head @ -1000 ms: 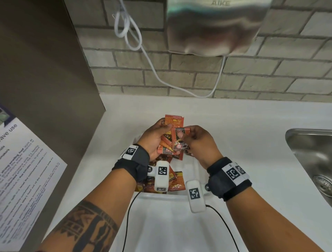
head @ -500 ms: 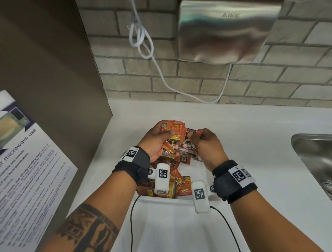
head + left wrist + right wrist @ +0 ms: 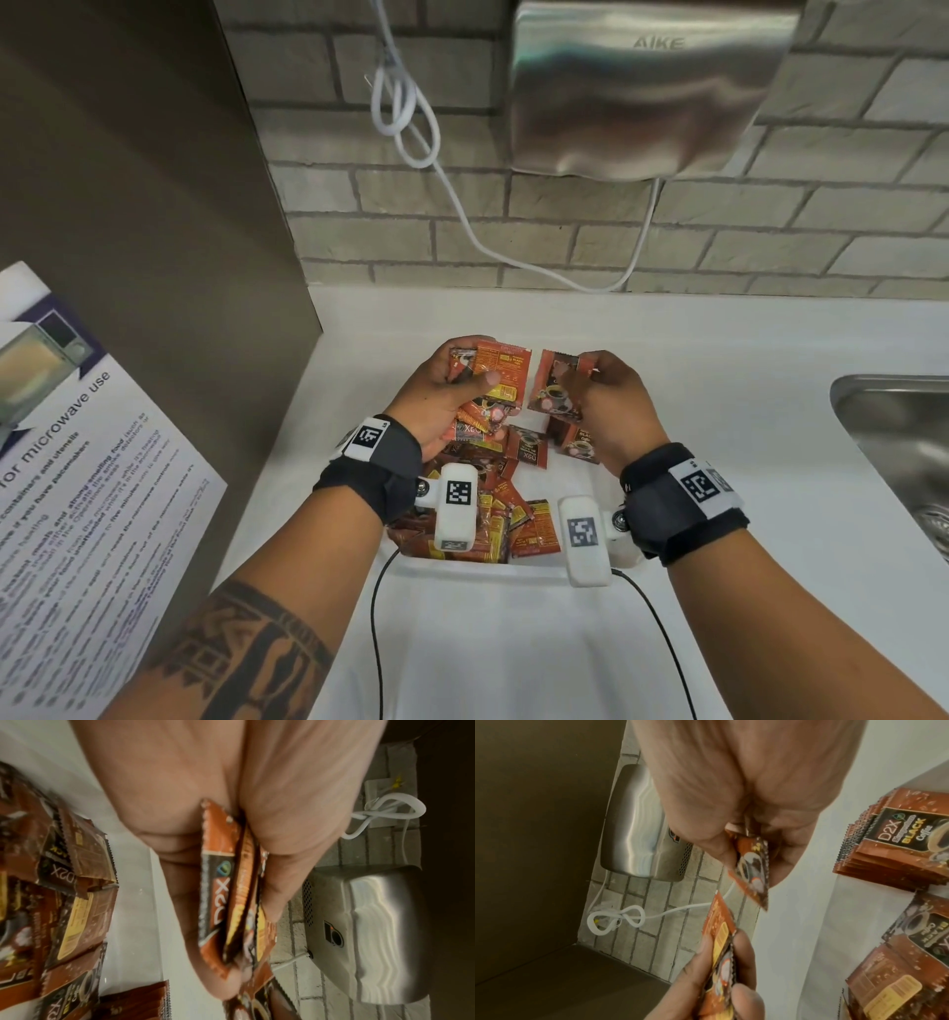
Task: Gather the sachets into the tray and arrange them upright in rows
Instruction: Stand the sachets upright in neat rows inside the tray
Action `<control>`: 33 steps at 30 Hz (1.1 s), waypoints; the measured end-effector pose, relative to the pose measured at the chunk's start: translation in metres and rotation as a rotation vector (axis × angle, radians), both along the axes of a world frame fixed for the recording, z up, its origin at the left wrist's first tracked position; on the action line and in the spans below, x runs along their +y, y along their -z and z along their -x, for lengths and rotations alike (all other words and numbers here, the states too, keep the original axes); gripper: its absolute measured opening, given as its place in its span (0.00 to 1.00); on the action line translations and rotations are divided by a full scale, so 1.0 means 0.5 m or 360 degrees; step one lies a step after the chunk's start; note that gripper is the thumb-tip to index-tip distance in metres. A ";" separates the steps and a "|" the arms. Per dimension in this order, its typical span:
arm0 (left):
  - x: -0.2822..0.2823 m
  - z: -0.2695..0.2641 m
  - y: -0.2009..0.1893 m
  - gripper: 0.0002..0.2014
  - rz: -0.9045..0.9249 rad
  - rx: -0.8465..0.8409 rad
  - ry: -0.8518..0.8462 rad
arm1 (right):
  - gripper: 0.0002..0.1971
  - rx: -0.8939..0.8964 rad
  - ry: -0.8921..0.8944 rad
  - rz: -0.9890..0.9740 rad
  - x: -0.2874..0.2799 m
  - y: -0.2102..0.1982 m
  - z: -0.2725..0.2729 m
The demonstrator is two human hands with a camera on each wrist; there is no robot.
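Note:
My left hand (image 3: 452, 383) grips a stack of several orange-brown coffee sachets (image 3: 500, 367) above the white tray (image 3: 513, 565); the left wrist view shows the stack (image 3: 231, 902) edge-on between thumb and fingers. Just to its right, my right hand (image 3: 603, 390) pinches a single sachet (image 3: 557, 385) by its top corner, seen hanging from the fingers (image 3: 753, 870). Loose sachets (image 3: 506, 519) lie jumbled in the tray under both wrists. A neat upright row of sachets (image 3: 895, 845) stands at the tray's right side.
The tray sits on a white counter (image 3: 719, 360) against a brick wall. A steel hand dryer (image 3: 647, 87) with a white cable (image 3: 411, 128) hangs above. A brown cabinet side (image 3: 154, 205) with a microwave notice (image 3: 77, 462) stands left, a steel sink (image 3: 904, 426) right.
My hands have drawn apart: the right hand pulled one sachet away from the stack in the left hand. The head view shifted slightly.

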State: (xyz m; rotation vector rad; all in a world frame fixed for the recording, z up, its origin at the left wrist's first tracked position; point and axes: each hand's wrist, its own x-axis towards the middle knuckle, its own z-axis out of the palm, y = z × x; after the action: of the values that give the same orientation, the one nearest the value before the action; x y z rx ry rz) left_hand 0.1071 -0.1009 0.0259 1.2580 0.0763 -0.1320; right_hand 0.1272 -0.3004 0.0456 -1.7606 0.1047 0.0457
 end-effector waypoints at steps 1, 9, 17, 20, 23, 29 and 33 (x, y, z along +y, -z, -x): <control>0.000 -0.001 0.001 0.21 -0.0003 -0.0006 -0.0008 | 0.03 0.0026 0.0024 -0.0054 -0.001 -0.003 0.000; -0.031 0.005 0.000 0.24 -0.0066 -0.0080 0.0012 | 0.20 0.0089 -0.0418 -0.0175 0.005 -0.022 0.015; -0.036 0.003 -0.009 0.17 0.0300 0.0249 0.0023 | 0.07 -0.0673 -0.0188 0.0110 -0.031 -0.015 0.010; -0.044 0.002 -0.016 0.21 0.0319 0.0250 0.0041 | 0.11 -0.0903 -0.0391 0.0441 -0.038 0.011 0.013; -0.052 -0.004 -0.016 0.22 0.0195 0.0209 0.0067 | 0.14 -0.0838 -0.0400 0.0422 -0.046 0.028 0.013; -0.060 -0.009 -0.007 0.23 0.0059 0.0113 -0.0017 | 0.19 -0.0606 -0.0182 0.0109 -0.056 0.028 0.005; -0.065 -0.010 -0.004 0.22 -0.0063 0.0037 0.0024 | 0.07 -0.0010 -0.0139 -0.0405 -0.058 0.007 0.001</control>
State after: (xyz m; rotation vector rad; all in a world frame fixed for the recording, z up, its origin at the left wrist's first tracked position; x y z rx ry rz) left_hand 0.1122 -0.1333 0.0279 1.2969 0.0899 -0.1592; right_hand 0.1265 -0.3295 0.0422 -1.5099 0.0165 0.1121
